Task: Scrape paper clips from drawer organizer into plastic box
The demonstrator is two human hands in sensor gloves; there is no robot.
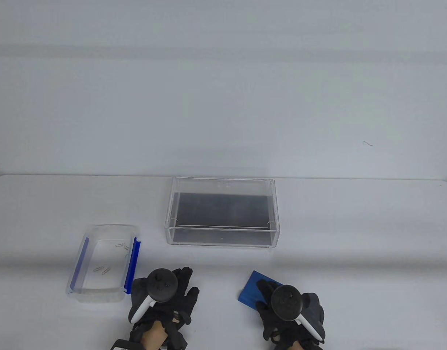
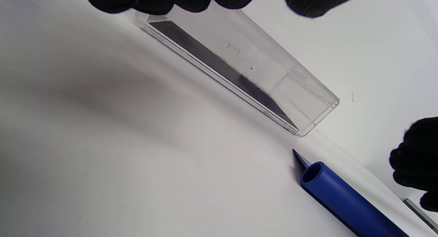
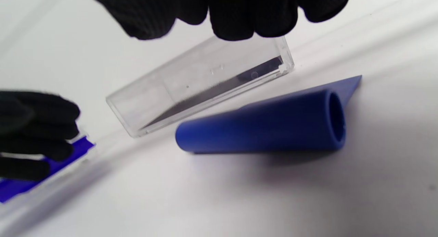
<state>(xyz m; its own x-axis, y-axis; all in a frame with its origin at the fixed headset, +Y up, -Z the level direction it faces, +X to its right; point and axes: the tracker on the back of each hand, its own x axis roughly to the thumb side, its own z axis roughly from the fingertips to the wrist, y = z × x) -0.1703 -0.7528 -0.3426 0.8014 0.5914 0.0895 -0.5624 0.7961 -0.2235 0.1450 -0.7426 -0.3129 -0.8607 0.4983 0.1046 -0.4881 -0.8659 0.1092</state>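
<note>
Organizer (image 1: 222,211) beyond hands | box (image 1: 103,264) beside left hand (image 1: 161,295)

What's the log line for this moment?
left hand: free, beside plastic box | right hand: over blue scraper, grip unclear | clips: in box | organizer: looks emptied

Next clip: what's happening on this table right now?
Two gloved hands rest near the table's front edge. The right hand lies over a blue scraper on the table; whether it grips it is unclear. The left hand holds nothing, beside the plastic box, which already holds a few paper clips. The clear drawer organizer behind looks empty.
</note>
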